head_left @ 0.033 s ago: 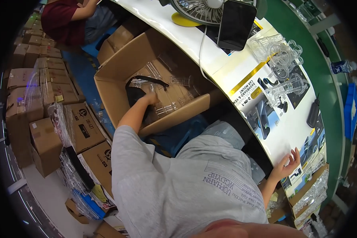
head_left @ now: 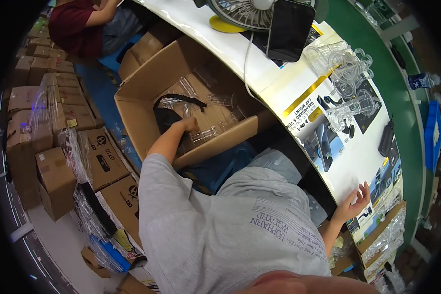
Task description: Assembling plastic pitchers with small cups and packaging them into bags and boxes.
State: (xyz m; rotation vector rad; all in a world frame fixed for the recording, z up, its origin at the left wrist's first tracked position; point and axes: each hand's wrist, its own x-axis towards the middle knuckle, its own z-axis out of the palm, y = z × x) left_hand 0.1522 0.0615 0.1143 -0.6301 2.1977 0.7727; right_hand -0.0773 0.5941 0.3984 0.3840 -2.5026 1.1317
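My left hand [head_left: 190, 124] reaches down into a large open cardboard box [head_left: 147, 105] at the left. Its fingers are curled beside a clear plastic piece with tube-like parts [head_left: 204, 135]; whether they grip anything is hidden. More clear pieces [head_left: 187, 87] lie scattered on the box floor, next to a black strap-like item [head_left: 167, 117]. My right hand [head_left: 353, 203] rests at the table's near edge, palm partly up, fingers apart and holding nothing. Farther up the table [head_left: 340, 183] lie clear plastic parts with coiled tubing [head_left: 348, 73] and another clear cup-like piece [head_left: 357, 108].
A phone [head_left: 291, 30] leans before a fan [head_left: 245, 12], with a white cable [head_left: 249, 63] hanging down. A black device [head_left: 386, 139] lies at the table's right. Stacked cartons [head_left: 103, 157] stand left. A person in a dark red shirt [head_left: 71, 29] sits at far left.
My left hand has shifted slightly toward the clear piece at the box's near side. My right hand stays in place.
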